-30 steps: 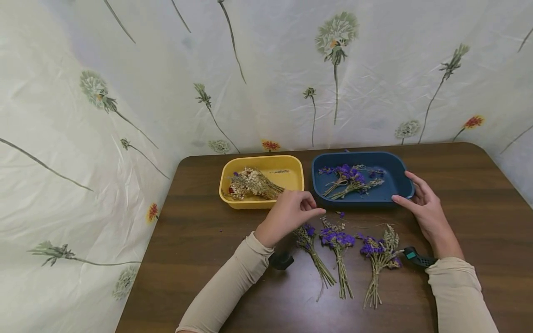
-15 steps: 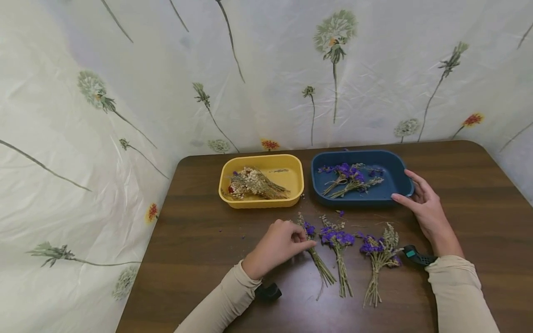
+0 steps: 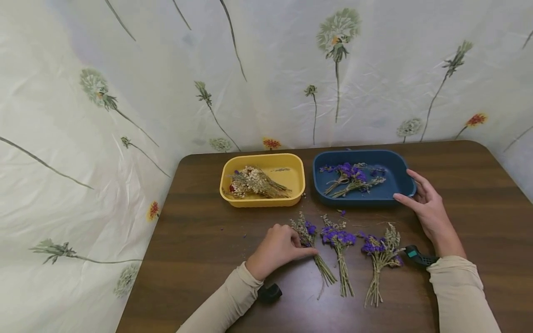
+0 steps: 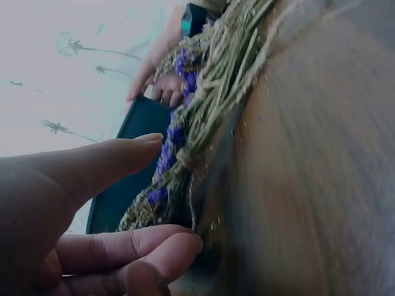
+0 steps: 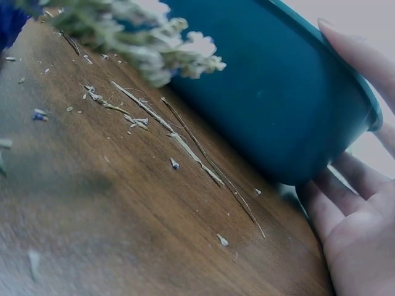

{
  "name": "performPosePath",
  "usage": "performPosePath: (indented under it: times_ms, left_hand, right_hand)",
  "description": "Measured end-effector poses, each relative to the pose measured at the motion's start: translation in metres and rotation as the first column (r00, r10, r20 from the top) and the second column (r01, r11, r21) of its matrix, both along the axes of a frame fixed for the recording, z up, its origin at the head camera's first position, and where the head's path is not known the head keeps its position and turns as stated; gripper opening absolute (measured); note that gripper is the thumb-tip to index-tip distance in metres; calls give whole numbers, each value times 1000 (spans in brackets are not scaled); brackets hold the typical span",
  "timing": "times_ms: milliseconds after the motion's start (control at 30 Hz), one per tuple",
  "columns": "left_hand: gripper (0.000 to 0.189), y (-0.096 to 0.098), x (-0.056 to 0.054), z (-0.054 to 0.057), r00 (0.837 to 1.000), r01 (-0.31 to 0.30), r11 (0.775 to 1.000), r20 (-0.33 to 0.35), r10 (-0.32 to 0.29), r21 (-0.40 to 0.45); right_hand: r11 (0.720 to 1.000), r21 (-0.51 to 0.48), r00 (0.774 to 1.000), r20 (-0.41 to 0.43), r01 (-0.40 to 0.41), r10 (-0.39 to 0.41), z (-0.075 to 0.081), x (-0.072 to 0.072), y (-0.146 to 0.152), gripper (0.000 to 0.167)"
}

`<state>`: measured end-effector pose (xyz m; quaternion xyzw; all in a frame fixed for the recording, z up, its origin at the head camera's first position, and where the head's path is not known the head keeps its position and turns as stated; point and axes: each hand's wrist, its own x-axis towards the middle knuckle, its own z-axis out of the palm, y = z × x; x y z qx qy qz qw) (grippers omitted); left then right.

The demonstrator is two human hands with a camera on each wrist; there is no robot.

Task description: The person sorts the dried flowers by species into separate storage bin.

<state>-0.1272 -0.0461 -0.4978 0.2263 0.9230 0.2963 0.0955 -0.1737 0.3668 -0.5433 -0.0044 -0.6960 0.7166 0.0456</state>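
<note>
My left hand [image 3: 281, 249] is at the leftmost of 3 dried flower bundles, a bundle [image 3: 322, 269] with purple blooms and tied stems. In the left wrist view its thumb [image 4: 117, 157] stands apart from the bent fingers [image 4: 157, 243], with flowers visible in the gap. Beside it lie a middle purple bundle [image 3: 339, 239] and a right bundle [image 3: 375, 273]. My right hand [image 3: 430, 215] holds the right end of a blue tray [image 3: 362, 202], thumb at the near corner and fingers around the side. Inside that tray are purple dried flowers [image 3: 351, 176].
Left of the blue tray stands a yellow tray [image 3: 262, 203] with a cream-coloured dried bundle [image 3: 260, 182] in it. Loose stems [image 5: 185, 145] and petal bits litter the wooden table [image 3: 200, 259]. A flower-printed sheet [image 3: 266, 92] hangs behind the table.
My left hand has come away from beside the yellow tray, down toward me, to the leftmost bundle. The right hand stays at the blue tray.
</note>
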Motion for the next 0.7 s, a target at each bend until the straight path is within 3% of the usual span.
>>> performPosePath:
  times_ms: [400,700]
  left_hand:
    - [47,0,-4,-7,1000,-25,999,-16,25,-20]
    - [30,-7,-11,-1,999,-46,998,5,46,-31]
  right_hand:
    - [1000,-22,1000,-29,7,-8,1,1,-1,77]
    - [1000,-14,1000,-13,4,-4,2,1,-2,77]
